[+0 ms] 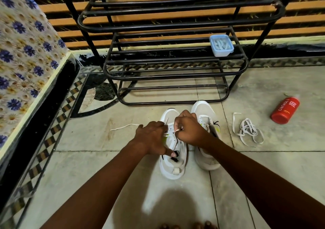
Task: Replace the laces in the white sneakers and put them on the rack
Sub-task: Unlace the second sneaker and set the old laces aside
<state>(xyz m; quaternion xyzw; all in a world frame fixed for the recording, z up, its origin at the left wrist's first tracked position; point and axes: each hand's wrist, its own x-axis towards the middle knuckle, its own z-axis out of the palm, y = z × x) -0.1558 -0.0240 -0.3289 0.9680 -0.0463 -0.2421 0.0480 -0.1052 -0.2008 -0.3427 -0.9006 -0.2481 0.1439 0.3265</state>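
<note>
My left hand (152, 137) lies over the left sneaker (173, 158), thumb pressed down at its collar, fingers curled along the eyelets. My right hand (189, 129) pinches the lace (123, 127) above the tongue; its loose end trails off past my left hand. The other sneaker (204, 116) sits just right of my right hand. The rack (175, 74) stands just beyond both, a spare lace (249, 130) farther right.
</note>
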